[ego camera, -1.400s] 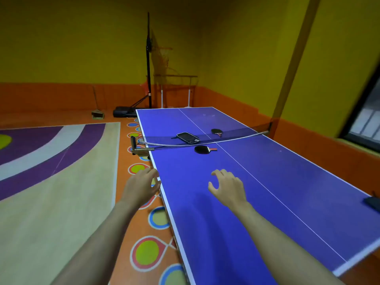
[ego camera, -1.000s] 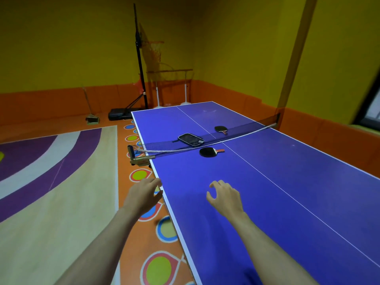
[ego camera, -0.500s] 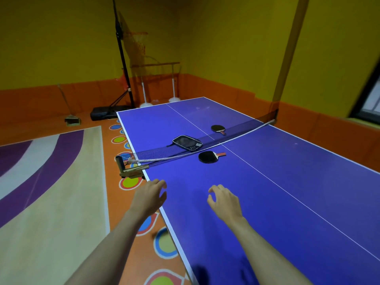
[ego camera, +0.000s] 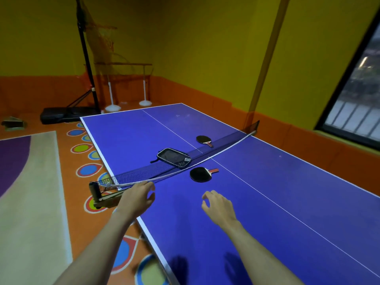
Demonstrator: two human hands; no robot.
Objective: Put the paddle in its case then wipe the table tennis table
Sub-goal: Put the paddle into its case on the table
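A black paddle with a red handle (ego camera: 200, 174) lies flat on the blue table tennis table (ego camera: 287, 198), just on my side of the net (ego camera: 156, 173). Beyond the net rests a black paddle case (ego camera: 173, 157) with a white rim, and a second black paddle (ego camera: 203, 140) lies further right behind the net. My right hand (ego camera: 219, 206) hovers over the table a short way in front of the near paddle, fingers curled and holding nothing. Near the left end of the net my left hand (ego camera: 136, 197) is spread above the table's edge, also holding nothing.
The net clamp (ego camera: 97, 194) juts out at the table's left edge beside my left hand. A black stand with an orange ball net (ego camera: 86, 58) and its base stand in the far corner. A window (ego camera: 355, 95) is on the right wall. Patterned floor lies left.
I have moved closer to the net; the paddles and case now appear nearer and larger. Both hands have advanced forward, the left one now reaching the net's end.
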